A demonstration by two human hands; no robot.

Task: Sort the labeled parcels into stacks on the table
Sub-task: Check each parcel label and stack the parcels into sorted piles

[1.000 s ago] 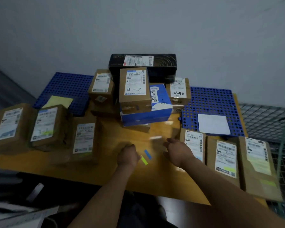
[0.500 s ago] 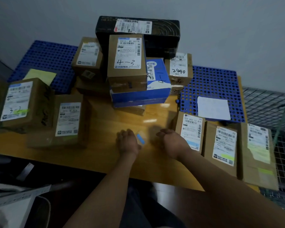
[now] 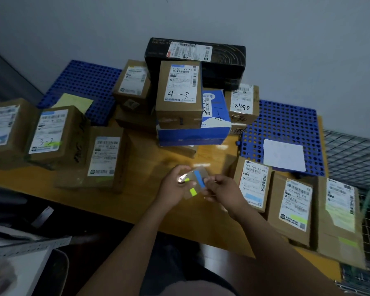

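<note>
one table (image 3: 141, 159) carries every parcel: the unsorted middle heap (image 3: 179, 92), a left row (image 3: 53, 133) and a right row (image 3: 295, 208). the hands, down on the wood half a second ago, have risen. left hand (image 3: 173, 186) and right hand (image 3: 224, 189) now pinch a clear sheet (image 3: 187, 196) between curled fingers, just above the table. its blue strip (image 3: 199, 178) and yellow tabs (image 3: 193, 191) are likely markers, so tagging probably comes before stacking.

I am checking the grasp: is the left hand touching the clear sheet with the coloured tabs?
Touching. The head view shows the left hand pinching the clear sheet at its left edge.
</note>
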